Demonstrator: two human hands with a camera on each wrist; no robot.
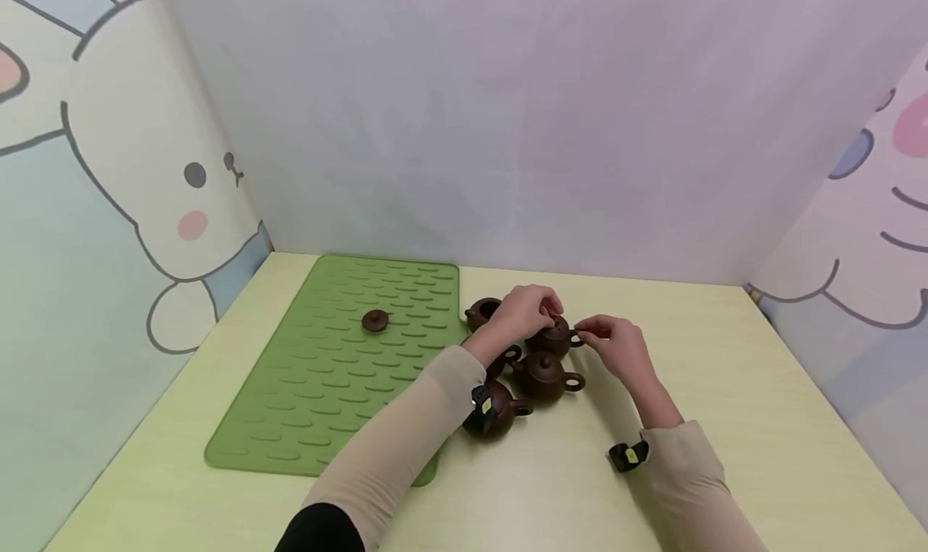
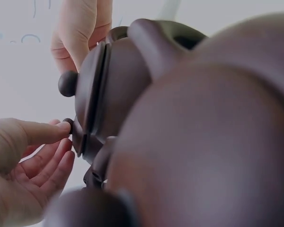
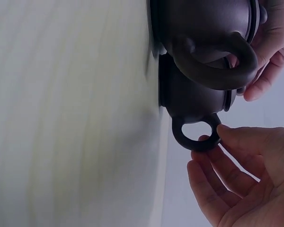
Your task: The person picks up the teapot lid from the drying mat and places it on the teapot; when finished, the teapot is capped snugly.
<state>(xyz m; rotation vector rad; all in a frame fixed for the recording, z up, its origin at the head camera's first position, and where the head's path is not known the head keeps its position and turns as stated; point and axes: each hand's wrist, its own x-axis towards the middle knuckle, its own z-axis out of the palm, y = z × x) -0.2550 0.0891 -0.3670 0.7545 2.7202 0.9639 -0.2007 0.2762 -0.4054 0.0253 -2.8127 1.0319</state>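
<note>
My left hand [image 1: 518, 312] reaches over a cluster of dark brown teapots and pinches the round lid knob [image 2: 68, 126] of the back right teapot [image 1: 548, 341] between thumb and fingers. In the left wrist view, that lid [image 2: 78, 137] lies over the pot's mouth. With thumb and fingertips, my right hand [image 1: 618, 349] pinches the same teapot's loop handle [image 3: 197, 145] from the right. Just in front stands a lidded teapot [image 1: 542, 379]. Under my left forearm, another teapot [image 1: 500, 363] is partly hidden.
A teapot with an uncovered mouth [image 1: 482, 313] stands at the back left of the cluster, and one more teapot [image 1: 491, 415] at the front. A loose brown lid [image 1: 374, 321] lies on the green textured mat [image 1: 290, 391]. Walls enclose the pale table [image 1: 732, 375].
</note>
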